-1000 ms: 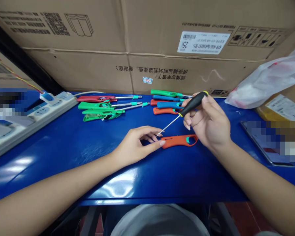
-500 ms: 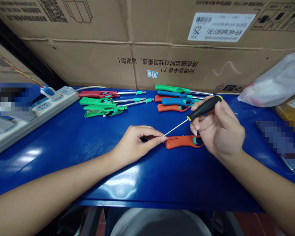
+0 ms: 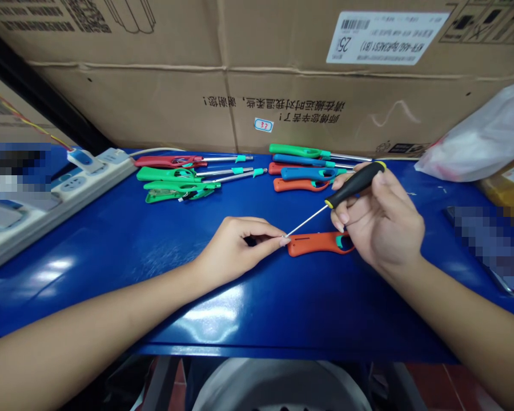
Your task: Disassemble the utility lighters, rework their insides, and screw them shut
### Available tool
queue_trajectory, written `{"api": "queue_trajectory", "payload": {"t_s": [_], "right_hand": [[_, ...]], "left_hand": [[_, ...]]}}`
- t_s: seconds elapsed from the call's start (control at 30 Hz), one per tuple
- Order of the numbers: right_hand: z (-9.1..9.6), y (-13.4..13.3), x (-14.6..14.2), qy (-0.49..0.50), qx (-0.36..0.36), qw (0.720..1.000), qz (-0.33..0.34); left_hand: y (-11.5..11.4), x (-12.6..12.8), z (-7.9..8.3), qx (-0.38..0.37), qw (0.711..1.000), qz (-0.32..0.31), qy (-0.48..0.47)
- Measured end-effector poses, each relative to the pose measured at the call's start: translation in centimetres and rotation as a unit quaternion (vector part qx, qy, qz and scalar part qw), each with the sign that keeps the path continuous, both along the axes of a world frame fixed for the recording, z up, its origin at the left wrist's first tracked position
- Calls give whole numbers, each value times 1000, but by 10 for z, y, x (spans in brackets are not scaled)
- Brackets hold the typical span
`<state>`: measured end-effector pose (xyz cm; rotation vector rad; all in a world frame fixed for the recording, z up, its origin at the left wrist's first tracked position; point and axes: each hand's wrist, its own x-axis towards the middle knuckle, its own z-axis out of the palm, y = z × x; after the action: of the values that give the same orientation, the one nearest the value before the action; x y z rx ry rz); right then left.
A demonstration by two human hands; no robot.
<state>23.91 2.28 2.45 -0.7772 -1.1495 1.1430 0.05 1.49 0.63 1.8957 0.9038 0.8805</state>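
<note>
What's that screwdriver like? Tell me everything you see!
The screwdriver has a black handle, yellow at both ends, maybe plastic or rubber, and a thin, straight, silvery shaft that looks like metal. The right hand holds it by the handle. It slants above the blue table, handle up to the right, tip down to the left. The tip sits right at the pinching left hand, beside the orange lighter; its shape is too small to tell.

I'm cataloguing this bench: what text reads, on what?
"师傅您辛苦了!": box, inverted
"请在搬运时对我温柔些,谢谢您!": box
"KFR-46G/BpR3AES1 (B1)": label
"25": label
"33", blurred: sticker
Remaining print: too small or blurred
</note>
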Motion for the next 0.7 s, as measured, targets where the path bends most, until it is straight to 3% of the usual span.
{"api": "queue_trajectory", "payload": {"t_s": [0.7], "right_hand": [[5, -7, -8, -35, 48, 998, 2]], "left_hand": [[-3, 1, 0, 1, 1000, -5, 21]]}}
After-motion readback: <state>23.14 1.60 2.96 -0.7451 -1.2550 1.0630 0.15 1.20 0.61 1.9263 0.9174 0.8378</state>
